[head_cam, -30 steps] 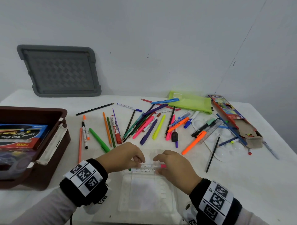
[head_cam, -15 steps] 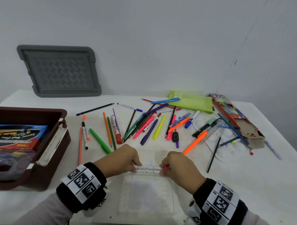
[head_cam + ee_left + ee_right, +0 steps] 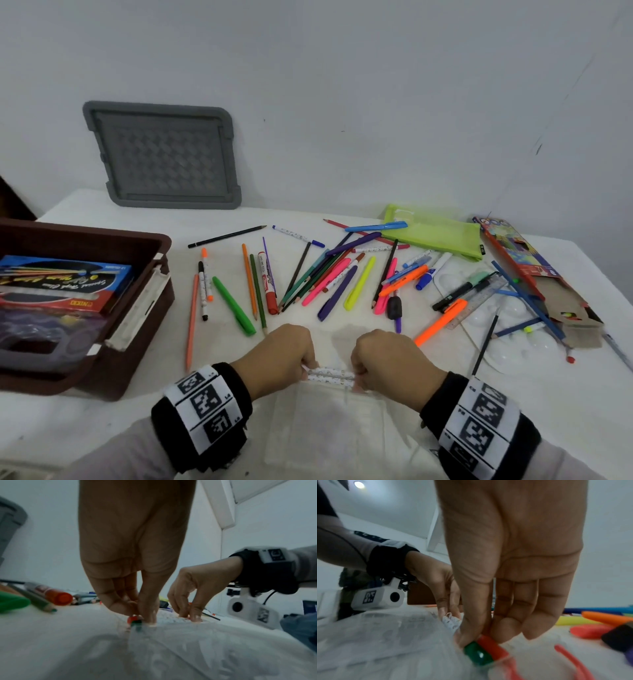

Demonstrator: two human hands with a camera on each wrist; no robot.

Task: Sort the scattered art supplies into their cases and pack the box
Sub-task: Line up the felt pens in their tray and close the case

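Two white patterned markers [image 3: 330, 374] lie side by side across the far edge of a clear plastic case [image 3: 325, 428] near the table's front. My left hand [image 3: 291, 356] pinches their left ends and my right hand [image 3: 383, 359] pinches their right ends. In the right wrist view, thumb and fingers of the right hand [image 3: 476, 635] grip just behind a green cap [image 3: 477, 654] and a red cap [image 3: 493, 647]. In the left wrist view, the left hand [image 3: 142, 614] pinches the markers [image 3: 135, 620] against the case [image 3: 188, 649]. My knuckles hide the marker ends in the head view.
A brown box [image 3: 147, 308] holding packaged sets stands at the left. A grey lid [image 3: 164, 157] leans on the wall. Several loose pens and pencils [image 3: 342, 277] lie mid-table. At the right are a green pouch [image 3: 435, 236], an open cardboard pencil box [image 3: 534, 274] and a white palette [image 3: 507, 329].
Both hands have drawn the two markers toward me, down onto the far edge of the clear case, and the fingers have curled tighter round the ends.
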